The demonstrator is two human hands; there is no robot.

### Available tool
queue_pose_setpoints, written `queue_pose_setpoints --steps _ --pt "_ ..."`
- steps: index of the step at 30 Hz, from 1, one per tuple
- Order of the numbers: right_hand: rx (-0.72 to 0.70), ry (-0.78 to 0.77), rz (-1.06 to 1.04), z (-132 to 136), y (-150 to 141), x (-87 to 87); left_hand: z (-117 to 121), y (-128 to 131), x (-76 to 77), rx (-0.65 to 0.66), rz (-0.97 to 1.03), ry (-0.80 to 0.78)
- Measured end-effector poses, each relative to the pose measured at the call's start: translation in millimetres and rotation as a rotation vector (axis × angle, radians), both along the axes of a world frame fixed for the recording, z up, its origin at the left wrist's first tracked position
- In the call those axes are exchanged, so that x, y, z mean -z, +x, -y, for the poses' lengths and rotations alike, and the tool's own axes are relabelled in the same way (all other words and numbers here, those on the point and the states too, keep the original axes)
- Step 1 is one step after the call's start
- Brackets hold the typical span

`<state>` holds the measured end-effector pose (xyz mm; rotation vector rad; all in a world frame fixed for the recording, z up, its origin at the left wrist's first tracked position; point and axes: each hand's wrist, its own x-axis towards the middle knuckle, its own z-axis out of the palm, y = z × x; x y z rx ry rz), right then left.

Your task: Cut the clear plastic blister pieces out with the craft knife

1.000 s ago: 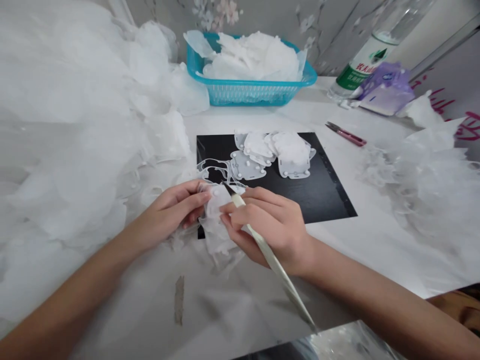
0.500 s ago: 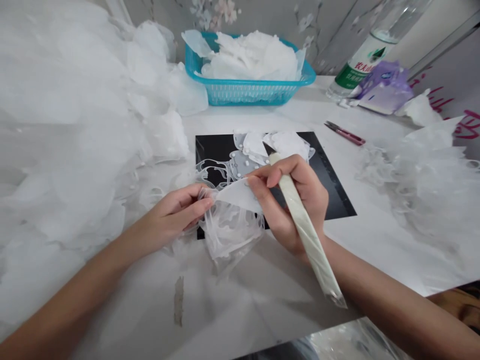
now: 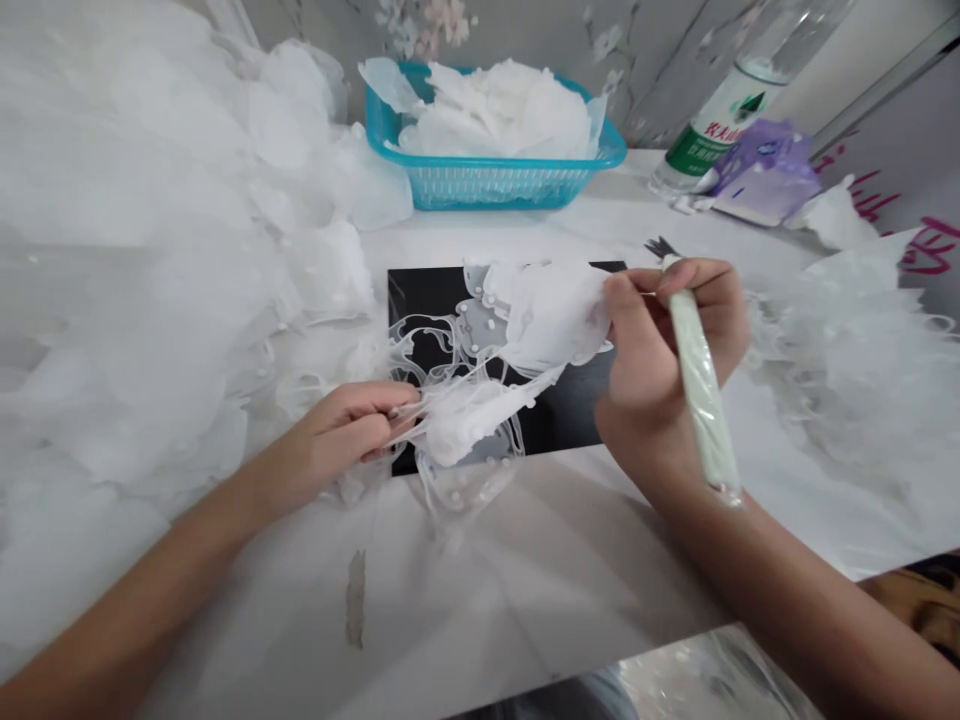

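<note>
My right hand (image 3: 675, 350) is closed round a knife with a pale wrapped handle (image 3: 701, 400), its dark tip pointing away from me. Between thumb and forefinger the same hand pinches the edge of a thin translucent white sheet piece (image 3: 559, 310). My left hand (image 3: 352, 430) is closed on stringy translucent offcuts (image 3: 442, 400), which stretch rightward toward a bunched white part (image 3: 469, 420). Below the hands' work is a black mat (image 3: 570, 400), bearing dotted translucent cut pieces (image 3: 480, 325) and looped scraps.
A large heap of white translucent sheets (image 3: 150, 200) fills the left. Behind stands a blue basket (image 3: 495, 185) of white pieces. At the back right are a bottle (image 3: 720, 120) and a purple packet (image 3: 769, 170). More curled scraps (image 3: 847, 380) lie at right.
My right hand has moved right and slightly away, drawing the white sheet piece with it. The offcuts now stretch between the left hand and the bunched part. My left hand has barely moved.
</note>
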<state>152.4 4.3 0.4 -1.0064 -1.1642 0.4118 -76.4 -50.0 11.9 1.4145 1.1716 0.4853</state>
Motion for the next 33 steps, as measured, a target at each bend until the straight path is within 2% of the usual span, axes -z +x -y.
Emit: queue_pose_setpoints --steps 4,6,9,11,13,15,16,18,19,21,23,24,27,29,30,33 --pt "-0.013 0.027 -0.058 -2.1 0.1 2.9 1.5 -1.3 -0.3 0.092 -0.032 0.093" --pt "-0.022 0.047 -0.035 -0.7 -2.1 0.2 4.2 2.8 -0.5 0.059 -0.120 0.213" --pt "-0.024 0.078 0.023 9.5 -12.3 -6.0 10.4 12.7 1.0 -0.165 -0.243 0.538" --pt "-0.034 0.106 0.053 20.6 -22.2 -9.4 14.6 17.4 0.6 -0.366 -0.213 0.753" --pt "-0.067 0.146 0.063 32.5 -31.1 -11.1 17.9 17.9 -3.0 -0.562 -0.121 0.855" --pt "-0.102 0.174 0.082 43.1 -36.0 -11.8 19.5 14.8 -8.8 -0.638 -0.026 0.753" --pt "-0.105 0.179 0.112 47.9 -36.8 -11.9 19.5 12.7 -11.5 -0.592 0.016 0.618" --pt "-0.132 0.158 0.239 56.8 -35.6 -11.6 18.1 10.1 -14.8 -0.416 0.075 0.289" --pt "-0.177 0.147 0.324 60.9 -34.3 -11.2 16.9 10.0 -15.1 -0.326 0.083 0.144" --pt "-0.335 0.140 0.466 67.9 -32.1 -9.4 14.1 12.4 -13.5 -0.223 0.064 -0.028" --pt "-0.539 0.132 0.460 71.0 -31.4 -7.1 11.7 16.7 -11.0 -0.181 0.059 -0.098" --pt "-0.590 0.119 0.386 70.1 -31.4 -6.1 10.9 18.7 -10.2 -0.176 0.073 -0.116" --pt "-0.529 -0.027 0.135 56.8 -30.0 -5.7 11.2 22.5 -10.4 -0.156 0.119 -0.126" --pt "-0.513 -0.139 0.065 42.6 -26.2 -7.7 13.6 22.9 -12.3 -0.134 0.093 -0.117" --pt "-0.587 -0.204 0.055 35.8 -23.7 -9.1 15.1 22.9 -13.4 -0.126 0.072 -0.116" --pt "-0.947 -0.480 0.017 23.0 -15.8 -12.9 19.0 22.7 -16.8 -0.134 0.047 -0.097"
